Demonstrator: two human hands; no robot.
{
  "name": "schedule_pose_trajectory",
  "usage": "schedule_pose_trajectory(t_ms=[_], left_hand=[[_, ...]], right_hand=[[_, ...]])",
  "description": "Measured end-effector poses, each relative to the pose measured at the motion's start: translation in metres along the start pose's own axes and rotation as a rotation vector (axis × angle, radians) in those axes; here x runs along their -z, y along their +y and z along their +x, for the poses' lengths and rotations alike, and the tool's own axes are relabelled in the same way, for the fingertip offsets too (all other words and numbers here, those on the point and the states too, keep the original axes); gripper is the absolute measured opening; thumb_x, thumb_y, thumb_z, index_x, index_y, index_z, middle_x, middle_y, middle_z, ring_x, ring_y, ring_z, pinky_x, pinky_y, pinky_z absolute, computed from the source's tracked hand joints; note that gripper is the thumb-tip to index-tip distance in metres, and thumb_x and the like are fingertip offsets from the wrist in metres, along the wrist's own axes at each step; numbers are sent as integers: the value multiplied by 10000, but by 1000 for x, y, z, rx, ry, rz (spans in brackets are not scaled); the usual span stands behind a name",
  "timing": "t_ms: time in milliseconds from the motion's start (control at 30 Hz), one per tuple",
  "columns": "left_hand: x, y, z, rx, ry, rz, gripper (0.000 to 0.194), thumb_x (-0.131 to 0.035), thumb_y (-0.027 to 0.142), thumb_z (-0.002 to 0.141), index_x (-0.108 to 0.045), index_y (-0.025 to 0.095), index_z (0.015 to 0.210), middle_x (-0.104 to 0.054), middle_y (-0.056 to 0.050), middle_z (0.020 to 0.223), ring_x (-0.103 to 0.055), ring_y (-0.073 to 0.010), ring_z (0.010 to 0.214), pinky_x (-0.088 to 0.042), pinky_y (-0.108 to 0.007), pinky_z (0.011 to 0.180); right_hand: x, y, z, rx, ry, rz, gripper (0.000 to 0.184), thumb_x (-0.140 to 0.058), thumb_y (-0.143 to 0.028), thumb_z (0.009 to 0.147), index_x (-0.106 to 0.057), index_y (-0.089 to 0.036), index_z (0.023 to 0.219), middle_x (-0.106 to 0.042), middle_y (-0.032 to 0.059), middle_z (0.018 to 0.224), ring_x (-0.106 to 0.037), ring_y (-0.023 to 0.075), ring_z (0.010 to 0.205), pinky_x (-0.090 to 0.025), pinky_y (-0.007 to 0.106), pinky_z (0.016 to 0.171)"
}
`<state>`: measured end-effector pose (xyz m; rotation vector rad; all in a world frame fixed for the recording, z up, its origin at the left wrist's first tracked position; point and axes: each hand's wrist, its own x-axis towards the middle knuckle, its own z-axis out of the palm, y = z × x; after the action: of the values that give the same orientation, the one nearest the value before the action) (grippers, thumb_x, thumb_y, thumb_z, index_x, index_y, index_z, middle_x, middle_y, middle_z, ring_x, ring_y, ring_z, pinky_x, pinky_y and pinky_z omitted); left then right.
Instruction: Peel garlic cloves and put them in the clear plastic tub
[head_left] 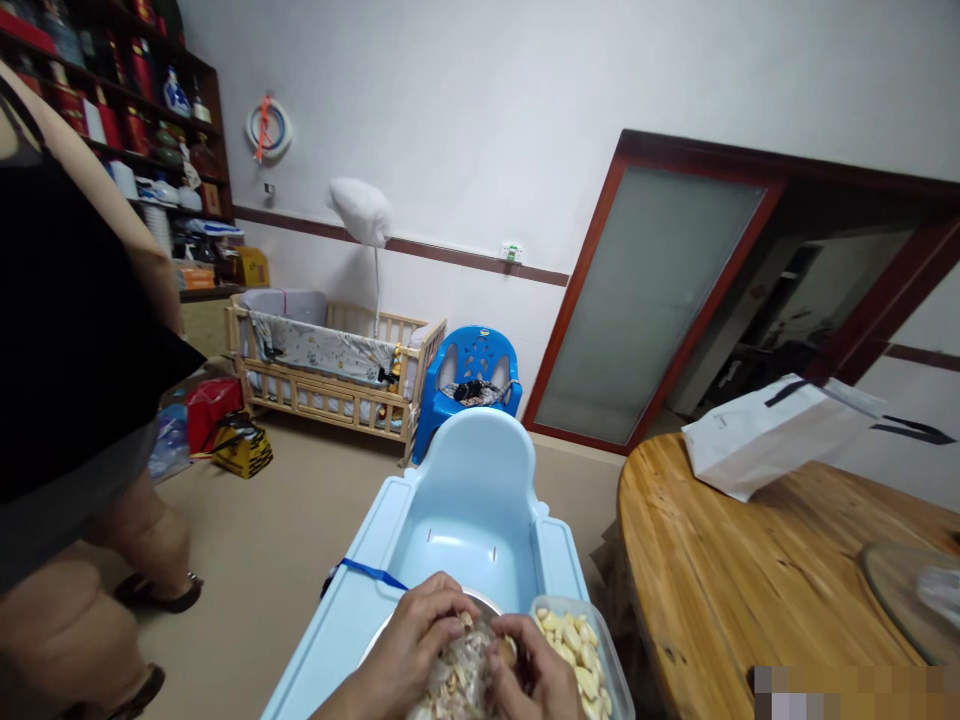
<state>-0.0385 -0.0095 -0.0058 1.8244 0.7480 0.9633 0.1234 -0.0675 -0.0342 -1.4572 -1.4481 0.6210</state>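
Both my hands are at the bottom edge, over a metal bowl (480, 600) heaped with garlic skins (457, 680). My left hand (416, 635) has its fingers curled and pinched on a garlic clove (508, 652). My right hand (536, 675) pinches the same clove from the other side. A clear plastic tub (600, 645) with several peeled garlic cloves (574, 640) stands just right of my right hand. Bowl and tub rest on the tray of a light blue child's high chair (469, 500).
A round wooden table (720, 590) stands to the right, with a white paper bag (765, 435) and a glass lid (911, 595) on it. Another person (75, 400) stands at the left. Behind are a wooden crib (330, 370), a blue plastic chair (465, 370) and a shelf.
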Motion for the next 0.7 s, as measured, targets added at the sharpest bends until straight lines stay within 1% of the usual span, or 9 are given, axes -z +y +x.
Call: schedule_pose_trajectory(t_ms=[67, 100, 167, 233, 300, 400, 467, 600, 700], left_hand=[[0, 2, -1, -17, -1, -28, 236, -454, 231, 816, -682, 172, 838, -629, -58, 816, -584, -195, 805, -417, -268, 730], [0, 3, -1, -26, -2, -39, 235, -460, 228, 815, -687, 174, 849, -636, -58, 818, -587, -194, 802, -419, -267, 731], [-1, 3, -3, -53, -7, -50, 227, -470, 211, 812, -692, 183, 852, -653, -54, 822, -592, -189, 800, -423, -262, 735], [-3, 2, -4, -84, -9, -45, 216, -478, 185, 804, -691, 191, 841, -667, -44, 816, -597, -182, 797, -427, -255, 738], [-4, 0, -6, -110, -2, -32, 203, -493, 156, 782, -684, 196, 837, -680, -35, 810, -604, -178, 793, -434, -249, 734], [-7, -3, -8, -152, 23, 3, 180, -527, 129, 729, -672, 189, 816, -694, -31, 793, -619, -176, 757, -449, -243, 703], [-9, -3, -8, -185, 41, 31, 161, -534, 115, 711, -663, 181, 780, -700, -30, 767, -628, -170, 725, -457, -236, 683], [-11, 4, -9, -309, 69, 77, 167, -509, 92, 741, -654, 167, 778, -713, -46, 774, -654, -162, 729, -475, -216, 683], [-12, 5, -9, -391, 84, 160, 179, -489, 92, 773, -651, 163, 796, -716, -49, 747, -663, -156, 694, -479, -200, 654]], right_hand=[[-3, 2, 1, -235, -76, 281, 365, -559, -524, 706, -529, -202, 877, -542, -69, 431, -442, 97, 339, -316, 201, 372], [-5, 2, 1, -329, -114, 406, 427, -594, -553, 669, -504, -200, 891, -533, -84, 409, -423, 80, 311, -298, 184, 358], [-8, 3, 1, -440, -175, 574, 515, -675, -579, 579, -484, -199, 868, -545, -91, 400, -437, 62, 296, -291, 160, 353], [-10, 3, 1, -456, -204, 649, 555, -746, -566, 501, -488, -195, 822, -572, -84, 409, -485, 59, 310, -304, 144, 356], [-10, 0, 0, -454, -231, 704, 548, -783, -537, 481, -491, -190, 790, -598, -73, 409, -511, 54, 317, -315, 128, 358], [-5, -8, 1, -497, -278, 798, 510, -799, -494, 518, -503, -177, 788, -651, -27, 439, -540, 51, 335, -358, 119, 375], [-1, -13, 2, -539, -285, 861, 475, -810, -454, 539, -514, -170, 777, -669, -4, 465, -562, 57, 356, -403, 130, 399], [5, -18, 5, -573, -272, 940, 411, -827, -378, 561, -527, -158, 735, -680, 13, 492, -581, 57, 383, -434, 132, 427], [4, -18, 6, -571, -251, 949, 393, -832, -345, 565, -549, -150, 755, -680, 16, 492, -587, 58, 400, -434, 130, 441]])
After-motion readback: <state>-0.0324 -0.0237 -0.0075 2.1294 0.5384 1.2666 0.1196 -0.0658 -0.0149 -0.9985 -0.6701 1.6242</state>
